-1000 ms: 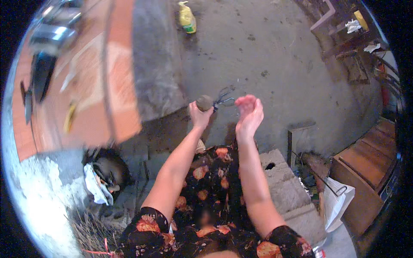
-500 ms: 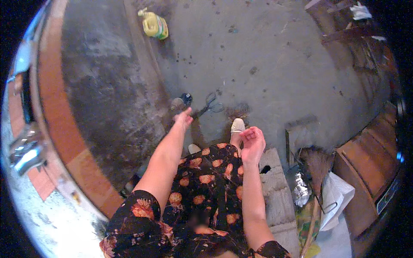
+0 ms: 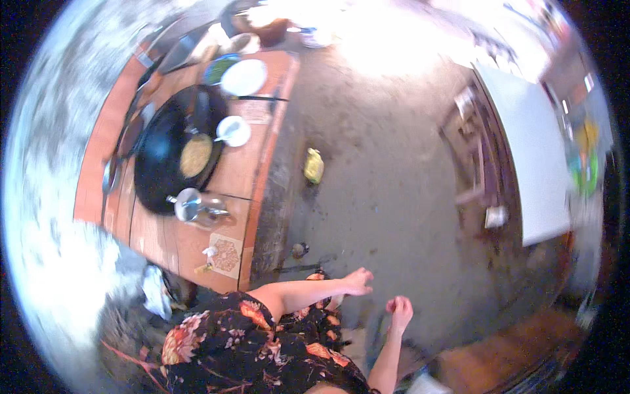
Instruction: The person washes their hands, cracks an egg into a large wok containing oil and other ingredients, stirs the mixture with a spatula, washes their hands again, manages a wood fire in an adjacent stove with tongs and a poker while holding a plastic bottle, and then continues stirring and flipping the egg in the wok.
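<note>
Both hands are held in the air over the concrete floor, in front of my dark floral dress (image 3: 289, 354). My left hand (image 3: 357, 282) reaches across to the right with its fingers loosely apart, and nothing shows in it. To its right is my right hand (image 3: 401, 312), its fingers curled in, with nothing visible in them. Neither hand touches anything. On the floor left of my left hand lie a small dark round object (image 3: 300, 250) and long dark tongs (image 3: 305, 268), both blurred.
A tiled stove counter (image 3: 230, 177) on the left holds a black wok (image 3: 161, 174) with a round flat beige piece, a white bowl (image 3: 237, 133), a white plate (image 3: 244, 77) and a metal container (image 3: 188, 205). A yellow oil jug (image 3: 314, 166) stands on the floor. Right are a wooden frame (image 3: 482, 171) and white tabletop (image 3: 525, 157).
My view has swung up and left, bringing the stove counter and wok into sight. Both hands appear lower in view, and the left arm now angles rightward.
</note>
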`<control>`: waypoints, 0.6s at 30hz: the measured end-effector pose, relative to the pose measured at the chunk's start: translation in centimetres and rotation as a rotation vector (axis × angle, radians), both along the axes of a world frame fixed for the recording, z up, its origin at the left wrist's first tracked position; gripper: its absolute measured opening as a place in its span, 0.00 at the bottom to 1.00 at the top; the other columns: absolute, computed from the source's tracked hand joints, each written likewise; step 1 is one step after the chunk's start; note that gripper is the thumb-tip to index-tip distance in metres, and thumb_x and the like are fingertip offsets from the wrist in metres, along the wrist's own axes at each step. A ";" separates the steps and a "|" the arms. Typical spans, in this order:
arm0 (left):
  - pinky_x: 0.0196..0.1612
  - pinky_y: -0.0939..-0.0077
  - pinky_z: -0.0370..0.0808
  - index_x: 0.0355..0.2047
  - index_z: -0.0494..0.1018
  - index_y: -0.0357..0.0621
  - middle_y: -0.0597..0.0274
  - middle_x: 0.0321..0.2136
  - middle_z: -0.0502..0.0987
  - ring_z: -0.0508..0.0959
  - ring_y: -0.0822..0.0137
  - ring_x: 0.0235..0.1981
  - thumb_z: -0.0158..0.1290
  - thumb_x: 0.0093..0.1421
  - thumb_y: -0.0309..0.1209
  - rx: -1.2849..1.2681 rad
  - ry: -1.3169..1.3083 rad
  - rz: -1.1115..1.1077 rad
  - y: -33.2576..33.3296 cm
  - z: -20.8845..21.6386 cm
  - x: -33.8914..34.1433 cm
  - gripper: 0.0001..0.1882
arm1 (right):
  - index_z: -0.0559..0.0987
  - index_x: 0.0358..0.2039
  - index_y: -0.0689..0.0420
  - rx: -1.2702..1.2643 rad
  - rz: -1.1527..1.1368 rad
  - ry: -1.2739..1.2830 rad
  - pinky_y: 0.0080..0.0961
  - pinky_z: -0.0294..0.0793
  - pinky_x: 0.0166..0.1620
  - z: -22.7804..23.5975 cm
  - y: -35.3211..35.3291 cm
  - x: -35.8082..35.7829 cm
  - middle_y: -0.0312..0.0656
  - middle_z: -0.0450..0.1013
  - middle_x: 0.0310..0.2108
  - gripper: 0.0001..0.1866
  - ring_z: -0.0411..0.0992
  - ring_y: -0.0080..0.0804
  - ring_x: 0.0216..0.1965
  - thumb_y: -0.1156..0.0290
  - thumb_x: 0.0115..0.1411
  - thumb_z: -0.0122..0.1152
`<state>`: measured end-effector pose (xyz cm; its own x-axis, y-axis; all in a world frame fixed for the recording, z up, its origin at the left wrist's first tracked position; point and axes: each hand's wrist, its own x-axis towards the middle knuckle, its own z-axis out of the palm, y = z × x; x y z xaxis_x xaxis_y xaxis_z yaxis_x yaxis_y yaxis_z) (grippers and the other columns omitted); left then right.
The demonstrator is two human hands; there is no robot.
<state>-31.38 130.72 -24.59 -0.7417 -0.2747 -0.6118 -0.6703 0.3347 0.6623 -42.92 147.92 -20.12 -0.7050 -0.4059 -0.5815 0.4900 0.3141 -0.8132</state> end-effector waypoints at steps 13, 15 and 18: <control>0.31 0.57 0.73 0.26 0.74 0.33 0.47 0.20 0.75 0.77 0.47 0.25 0.53 0.51 0.42 -0.053 0.213 0.220 -31.2 15.9 -10.6 0.19 | 0.74 0.33 0.61 0.177 1.188 0.570 0.22 0.72 0.32 10.4 -29.3 -22.1 0.40 0.74 0.23 0.06 0.72 0.23 0.26 0.74 0.56 0.60; 0.37 0.57 0.73 0.30 0.73 0.34 0.47 0.25 0.76 0.77 0.49 0.32 0.53 0.51 0.42 -0.096 0.221 0.339 -35.2 17.9 -12.4 0.20 | 0.74 0.34 0.61 0.120 1.162 0.511 0.19 0.71 0.31 12.4 -34.5 -25.8 0.37 0.73 0.25 0.07 0.71 0.22 0.26 0.72 0.57 0.60; 0.44 0.58 0.71 0.36 0.72 0.36 0.46 0.34 0.75 0.75 0.50 0.40 0.54 0.51 0.44 -0.145 0.325 0.479 -42.2 19.2 -15.5 0.22 | 0.74 0.33 0.63 0.034 1.000 0.337 0.17 0.70 0.29 11.4 -40.0 -32.6 0.35 0.71 0.24 0.08 0.69 0.21 0.25 0.71 0.59 0.58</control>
